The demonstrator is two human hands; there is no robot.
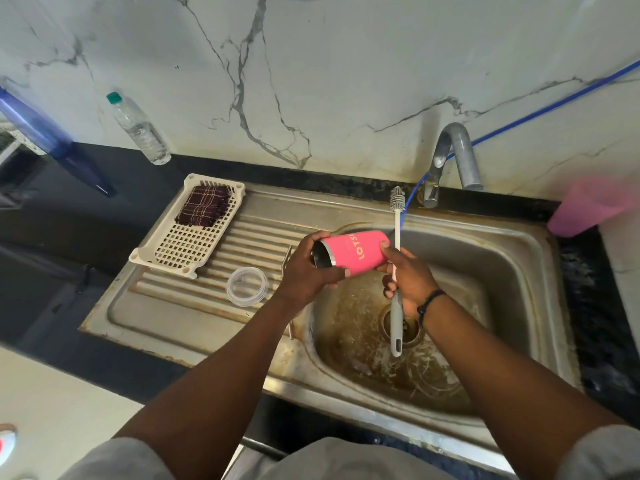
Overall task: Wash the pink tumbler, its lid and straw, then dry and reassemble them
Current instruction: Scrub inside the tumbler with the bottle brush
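The pink tumbler lies on its side above the sink basin, its steel-rimmed mouth turned left. My left hand grips it around the mouth end. My right hand holds a grey-and-white bottle brush upright, bristles at the top, while its fingers touch the tumbler's base end. The clear round lid rests on the ribbed drainboard. A metal straw lies on the drainboard, mostly hidden behind my left hand and forearm.
A cream plastic basket with a folded dark checked cloth sits on the drainboard's far left. The tap stands behind the basin. A water bottle leans by the wall, a pink cup is at right.
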